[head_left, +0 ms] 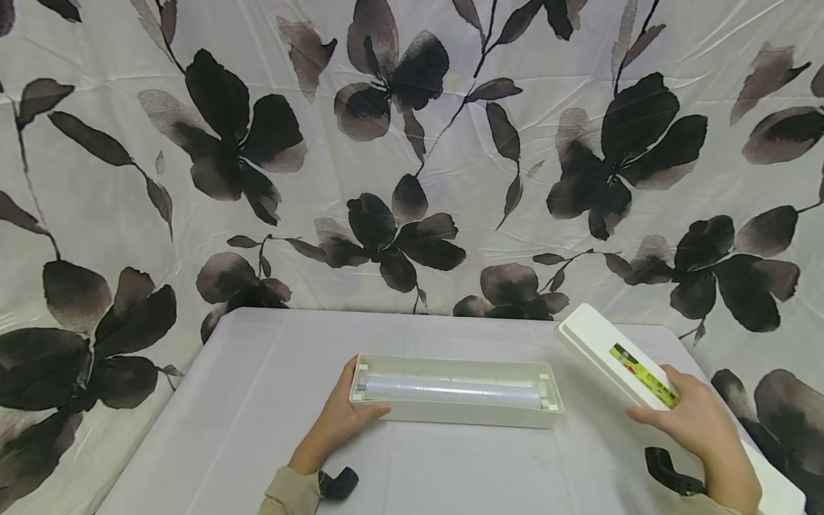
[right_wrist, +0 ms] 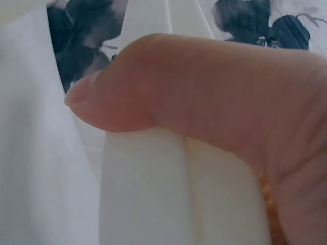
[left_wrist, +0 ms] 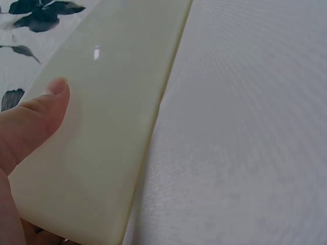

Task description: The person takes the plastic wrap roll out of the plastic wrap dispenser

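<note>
A long cream-white plastic cling film dispenser box (head_left: 463, 415) lies uncovered on the table, a clear roll of cling film (head_left: 450, 390) inside it. My left hand (head_left: 347, 400) grips its left end, thumb along the front wall and the other fingers behind the end. In the left wrist view the thumb lies flat on the smooth box wall (left_wrist: 102, 127). Off to the right, my right hand (head_left: 698, 411) holds the long white lid (head_left: 599, 336), which is tilted and bears a yellow-green label. The right wrist view shows the thumb (right_wrist: 153, 81) across the lid (right_wrist: 143, 189).
A white cloth covers the table (head_left: 257, 372). Under the right forearm, at the table's right edge, lies another white object (head_left: 775, 483), partly hidden. A floral curtain (head_left: 502, 179) hangs behind the table. Black wrist mounts (head_left: 669, 472) show at both wrists.
</note>
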Available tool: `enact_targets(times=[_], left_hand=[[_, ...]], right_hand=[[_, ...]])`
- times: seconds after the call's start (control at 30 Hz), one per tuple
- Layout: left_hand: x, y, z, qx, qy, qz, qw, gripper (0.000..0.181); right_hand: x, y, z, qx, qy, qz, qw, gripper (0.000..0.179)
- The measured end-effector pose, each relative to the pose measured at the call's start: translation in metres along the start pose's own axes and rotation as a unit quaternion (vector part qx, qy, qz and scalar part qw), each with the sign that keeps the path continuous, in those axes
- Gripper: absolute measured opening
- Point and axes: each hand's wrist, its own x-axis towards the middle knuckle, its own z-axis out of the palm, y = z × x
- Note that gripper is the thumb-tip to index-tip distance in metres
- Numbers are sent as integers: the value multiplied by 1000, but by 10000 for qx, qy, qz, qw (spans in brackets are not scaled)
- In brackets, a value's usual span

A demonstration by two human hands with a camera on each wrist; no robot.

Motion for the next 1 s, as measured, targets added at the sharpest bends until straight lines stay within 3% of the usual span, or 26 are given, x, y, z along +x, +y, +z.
enact_targets(times=[0.37, 0.63, 1.0], left_hand=[[2, 0, -1, -7, -6, -209, 9998, 106], [4, 2, -2, -51, -21, -188, 9998, 106], [8, 2, -2, -57, -25, -229, 9997, 107]], right_hand=[[2, 21, 7, -34, -264, 965, 9950, 112], [0, 37, 12, 10, -330, 1269, 9914, 108], [-2, 51, 21, 301, -216, 2515, 9671, 104]])
